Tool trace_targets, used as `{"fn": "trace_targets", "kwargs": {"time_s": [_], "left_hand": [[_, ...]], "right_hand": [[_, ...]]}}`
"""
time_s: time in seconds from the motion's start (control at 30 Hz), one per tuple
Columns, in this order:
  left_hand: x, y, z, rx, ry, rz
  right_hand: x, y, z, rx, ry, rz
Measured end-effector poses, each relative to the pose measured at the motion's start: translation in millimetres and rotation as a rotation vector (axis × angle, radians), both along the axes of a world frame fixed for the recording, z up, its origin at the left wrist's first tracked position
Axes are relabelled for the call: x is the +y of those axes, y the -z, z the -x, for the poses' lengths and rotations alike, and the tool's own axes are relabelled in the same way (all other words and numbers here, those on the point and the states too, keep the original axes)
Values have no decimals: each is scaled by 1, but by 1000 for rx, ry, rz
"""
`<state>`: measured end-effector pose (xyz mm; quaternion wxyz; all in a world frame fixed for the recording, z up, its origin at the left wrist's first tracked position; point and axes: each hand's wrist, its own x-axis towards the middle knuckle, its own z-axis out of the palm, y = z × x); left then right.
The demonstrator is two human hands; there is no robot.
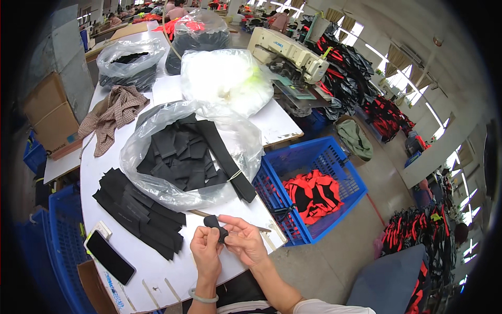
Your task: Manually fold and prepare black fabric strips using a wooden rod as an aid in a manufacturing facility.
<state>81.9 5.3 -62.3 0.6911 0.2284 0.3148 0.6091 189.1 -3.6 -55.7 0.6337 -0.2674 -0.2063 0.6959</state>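
Head view: pinching small black fabric piece (212, 221) between thumb and fingers of left hand (206, 251) and right hand (248, 245), held close together over near edge of white table (147, 268). Left of hands: fanned black fabric strips (138, 212), with dark phone (110, 256) farther left, screen up. Just beyond hands: clear plastic bag (175, 198), open, filled with black fabric pieces (180, 152). Right of hands and farther off: blue basket (275, 196) with red-and-black fabric (314, 193) inside.

A phone (110, 257) and checked cloth (114, 116) lie well apart.
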Motion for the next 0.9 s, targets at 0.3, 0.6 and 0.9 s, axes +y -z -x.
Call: {"fn": "trace_targets", "kwargs": {"time_s": [0.3, 0.6, 0.9], "left_hand": [[-8, 15, 0, -50, -13, 8], [-22, 9, -5, -13, 115, -68], [-26, 2, 2, 408, 180, -315]], "right_hand": [[-16, 15, 12, -36, 52, 5], [-25, -1, -9, -160, -68, -49], [-42, -8, -21, -174, 81, 45]]}}
